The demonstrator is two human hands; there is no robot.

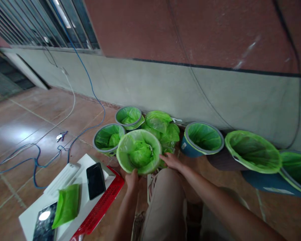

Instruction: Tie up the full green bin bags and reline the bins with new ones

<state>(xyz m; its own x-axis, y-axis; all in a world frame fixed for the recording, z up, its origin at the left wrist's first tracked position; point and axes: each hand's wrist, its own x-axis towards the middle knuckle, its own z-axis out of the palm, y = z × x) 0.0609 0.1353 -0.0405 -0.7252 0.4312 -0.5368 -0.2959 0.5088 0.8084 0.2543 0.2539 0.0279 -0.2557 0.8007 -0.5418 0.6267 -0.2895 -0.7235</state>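
A small bin lined with a green plastic bag (139, 152) is tilted toward me just above my knee. A crumpled green bag lies inside it. My left hand (131, 179) grips the bin's near rim from below, fingers closed on it. My right hand (171, 160) holds the rim on the right side, fingers curled over the edge. Two more green-lined bins (107, 138) (128, 116) stand behind it on the left, and a heap of loose green bags (162, 126) lies behind it.
Three more lined bins lie on their sides along the wall at right (203, 138) (252, 150) (297, 170). At lower left a white board (35, 214) carries a black phone (95, 180), a folded green bag (66, 206) and a red tray (100, 207). Blue and white cables (35, 160) trail across the tiled floor.
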